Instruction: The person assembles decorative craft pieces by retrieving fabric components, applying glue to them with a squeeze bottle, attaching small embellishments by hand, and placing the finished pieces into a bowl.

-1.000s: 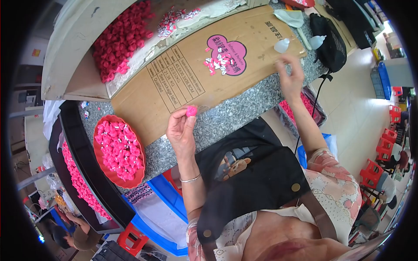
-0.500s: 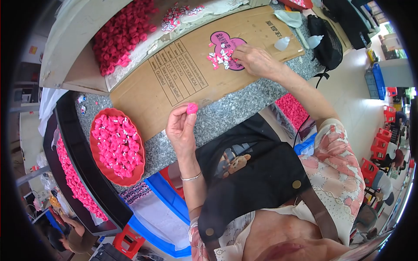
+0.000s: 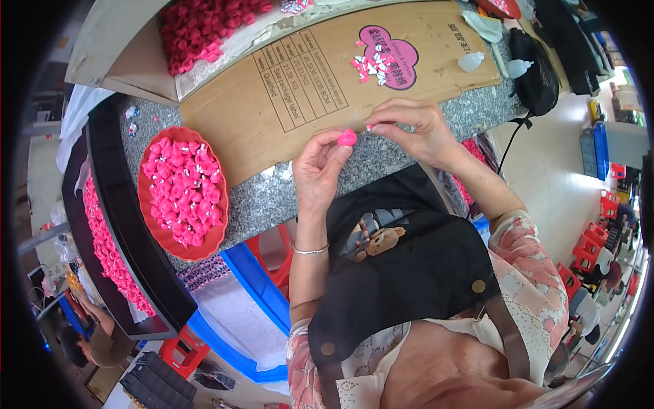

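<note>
Between the thumb and fingers of my left hand is a small pink piece, held over the front edge of the worktop. Just to its right, my right hand pinches a tiny pink-and-white bit, a short gap from the pink piece. Beyond both hands lies a flat cardboard sheet with a loose pile of small pink and white bits on its printed pink shape. A red scalloped bowl at the left holds many pink pieces with whitish bits on them.
Darker pink pieces are heaped at the back left. White droplet-shaped bottles and a black bag are at the right. A black tray of pink pieces stands left of the bowl. Another person is at the lower left.
My right hand has come from the pile of bits toward my left hand, now pinching a tiny bit. The pink piece is still in my left hand. The whole view has shifted slightly.
</note>
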`<state>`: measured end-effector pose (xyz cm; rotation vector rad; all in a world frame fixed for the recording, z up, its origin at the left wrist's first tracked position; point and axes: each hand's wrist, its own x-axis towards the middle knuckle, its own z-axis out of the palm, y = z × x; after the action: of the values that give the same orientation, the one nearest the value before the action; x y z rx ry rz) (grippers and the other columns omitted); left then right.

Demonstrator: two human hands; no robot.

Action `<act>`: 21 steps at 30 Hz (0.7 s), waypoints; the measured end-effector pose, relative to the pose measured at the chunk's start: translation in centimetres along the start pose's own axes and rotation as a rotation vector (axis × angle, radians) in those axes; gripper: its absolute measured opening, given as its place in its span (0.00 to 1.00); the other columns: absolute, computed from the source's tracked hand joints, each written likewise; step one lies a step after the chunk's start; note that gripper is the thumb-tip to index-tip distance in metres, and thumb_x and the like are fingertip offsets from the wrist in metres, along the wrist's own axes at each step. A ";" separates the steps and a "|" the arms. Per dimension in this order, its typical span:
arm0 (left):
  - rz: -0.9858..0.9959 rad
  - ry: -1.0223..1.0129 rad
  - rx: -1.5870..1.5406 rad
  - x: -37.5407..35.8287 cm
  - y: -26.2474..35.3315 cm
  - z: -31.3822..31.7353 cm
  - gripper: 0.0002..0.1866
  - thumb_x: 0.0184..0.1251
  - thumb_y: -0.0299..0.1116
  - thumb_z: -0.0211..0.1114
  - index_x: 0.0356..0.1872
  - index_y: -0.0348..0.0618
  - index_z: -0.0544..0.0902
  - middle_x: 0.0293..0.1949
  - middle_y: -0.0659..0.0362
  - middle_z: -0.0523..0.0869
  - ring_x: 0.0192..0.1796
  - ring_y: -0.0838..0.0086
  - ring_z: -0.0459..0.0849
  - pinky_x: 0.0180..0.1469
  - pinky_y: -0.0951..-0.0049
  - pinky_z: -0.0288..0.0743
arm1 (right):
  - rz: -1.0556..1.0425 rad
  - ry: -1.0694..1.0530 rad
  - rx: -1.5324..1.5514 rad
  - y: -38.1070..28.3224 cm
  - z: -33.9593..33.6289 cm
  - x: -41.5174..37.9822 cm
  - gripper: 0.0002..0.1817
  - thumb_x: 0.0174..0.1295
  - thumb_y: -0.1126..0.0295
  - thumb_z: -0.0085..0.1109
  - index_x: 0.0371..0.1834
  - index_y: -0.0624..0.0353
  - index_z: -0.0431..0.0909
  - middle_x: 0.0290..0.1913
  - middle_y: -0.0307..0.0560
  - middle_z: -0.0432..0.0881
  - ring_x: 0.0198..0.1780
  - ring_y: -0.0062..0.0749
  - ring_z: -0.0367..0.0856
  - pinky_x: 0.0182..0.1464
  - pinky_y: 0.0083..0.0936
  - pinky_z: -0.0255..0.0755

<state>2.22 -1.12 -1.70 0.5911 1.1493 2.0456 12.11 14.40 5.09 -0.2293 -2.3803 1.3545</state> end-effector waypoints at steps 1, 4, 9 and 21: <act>0.010 -0.011 0.008 0.0 -0.1 0.0 0.11 0.59 0.15 0.58 0.43 0.31 0.76 0.45 0.55 0.79 0.48 0.74 0.78 0.51 0.77 0.72 | -0.038 0.002 -0.029 -0.2 0.3 0.1 0.06 0.53 0.78 0.60 0.35 0.62 0.81 0.32 0.44 0.82 0.34 0.29 0.81 0.35 0.21 0.74; 0.024 -0.019 0.035 -0.1 0.1 -0.1 0.10 0.59 0.16 0.59 0.43 0.31 0.76 0.44 0.55 0.79 0.47 0.75 0.78 0.50 0.78 0.72 | -0.147 0.006 -0.103 -0.3 0.9 0.4 0.07 0.51 0.78 0.61 0.35 0.61 0.81 0.32 0.45 0.82 0.32 0.33 0.82 0.33 0.23 0.75; 0.006 -0.013 0.056 -0.2 0.5 0.4 0.10 0.59 0.16 0.59 0.43 0.30 0.76 0.43 0.55 0.79 0.44 0.77 0.78 0.48 0.80 0.72 | -0.199 -0.005 -0.128 0.5 1.1 0.4 0.07 0.50 0.78 0.61 0.34 0.61 0.81 0.32 0.45 0.81 0.32 0.35 0.82 0.31 0.24 0.75; -0.126 0.084 0.040 0.0 -1.0 0.4 0.09 0.59 0.16 0.59 0.41 0.32 0.77 0.38 0.60 0.79 0.41 0.79 0.79 0.45 0.81 0.74 | -0.279 -0.048 -0.345 0.4 1.9 -0.6 0.12 0.50 0.78 0.60 0.40 0.61 0.78 0.26 0.44 0.74 0.30 0.34 0.77 0.30 0.25 0.72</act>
<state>2.89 -0.56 -2.38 0.4436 1.2463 1.9595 11.84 12.94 3.72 0.0440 -2.5596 0.8307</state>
